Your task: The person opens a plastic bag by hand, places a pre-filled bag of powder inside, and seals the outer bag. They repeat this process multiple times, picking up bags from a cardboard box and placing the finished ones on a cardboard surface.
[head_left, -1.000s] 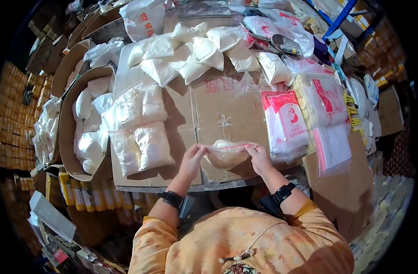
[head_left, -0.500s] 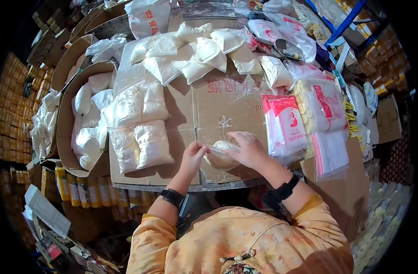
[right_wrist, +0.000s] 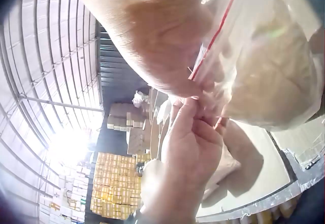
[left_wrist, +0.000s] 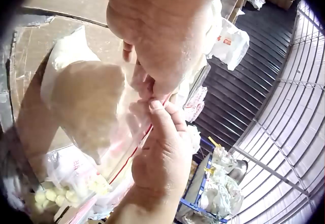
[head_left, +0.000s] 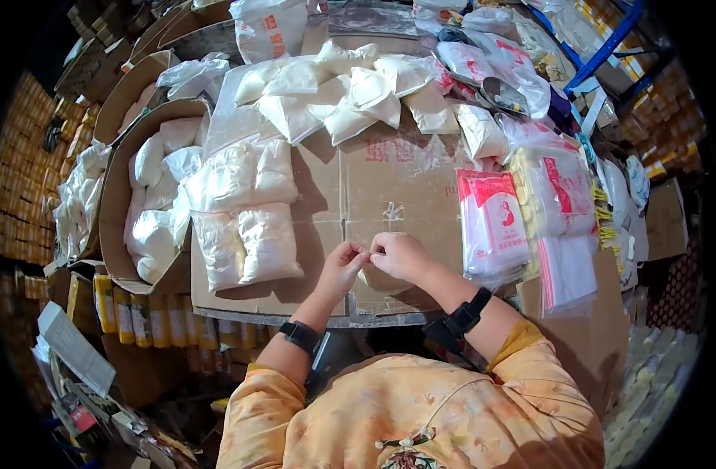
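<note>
A clear zip bag [left_wrist: 89,107] of pale powder hangs from both hands, its red seal line showing along the top edge. My left hand [head_left: 345,267] pinches one end of that edge between thumb and fingers. Right beside it, my right hand [head_left: 405,258] pinches the same edge, fingertips meeting the left ones. From the right wrist view the bag's filled part [right_wrist: 277,72] hangs below the seal. The hands cover most of the bag in the head view.
Cardboard [head_left: 405,191] covers the table. Several filled powder bags [head_left: 350,90] lie along its back, with larger packs [head_left: 245,211] to the left. Red-printed bags [head_left: 495,219] are stacked on the right. A carton [head_left: 119,219] of white bags stands at the left edge.
My right hand has left the bag's right corner and moved left along the top edge to meet the left hand. The left hand has kept its pinch.
</note>
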The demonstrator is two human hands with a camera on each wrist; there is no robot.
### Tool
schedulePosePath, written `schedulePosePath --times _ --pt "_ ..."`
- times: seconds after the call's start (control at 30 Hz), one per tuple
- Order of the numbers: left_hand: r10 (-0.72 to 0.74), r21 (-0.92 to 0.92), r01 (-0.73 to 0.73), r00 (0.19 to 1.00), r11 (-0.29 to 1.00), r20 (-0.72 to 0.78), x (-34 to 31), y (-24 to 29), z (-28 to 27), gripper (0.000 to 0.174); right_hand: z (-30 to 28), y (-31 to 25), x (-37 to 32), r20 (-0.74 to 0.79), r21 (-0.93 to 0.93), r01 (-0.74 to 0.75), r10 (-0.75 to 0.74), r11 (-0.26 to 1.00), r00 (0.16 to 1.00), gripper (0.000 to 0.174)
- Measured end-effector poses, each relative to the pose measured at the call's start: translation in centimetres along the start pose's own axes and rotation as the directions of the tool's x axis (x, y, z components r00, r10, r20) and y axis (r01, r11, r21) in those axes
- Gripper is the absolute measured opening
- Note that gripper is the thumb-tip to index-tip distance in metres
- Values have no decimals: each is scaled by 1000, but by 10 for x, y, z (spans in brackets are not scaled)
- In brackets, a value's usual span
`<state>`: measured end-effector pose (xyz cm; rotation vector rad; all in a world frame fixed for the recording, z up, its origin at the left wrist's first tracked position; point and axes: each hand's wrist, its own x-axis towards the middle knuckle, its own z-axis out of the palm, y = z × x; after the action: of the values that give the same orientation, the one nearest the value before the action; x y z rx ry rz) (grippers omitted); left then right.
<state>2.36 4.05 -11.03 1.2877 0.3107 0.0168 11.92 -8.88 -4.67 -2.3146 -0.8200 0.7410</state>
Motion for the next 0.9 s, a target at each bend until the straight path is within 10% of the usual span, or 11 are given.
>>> schedulePosePath --times 0.23,0.9 --pt "-12 -108 15 999 994 30 3 2 3 1 4 28 6 74 251 -28 10 967 997 18" --pt "-52 31 50 998 998 46 5 7 -11 4 -26 96 -86 -223 230 -168 219 959 950 16"
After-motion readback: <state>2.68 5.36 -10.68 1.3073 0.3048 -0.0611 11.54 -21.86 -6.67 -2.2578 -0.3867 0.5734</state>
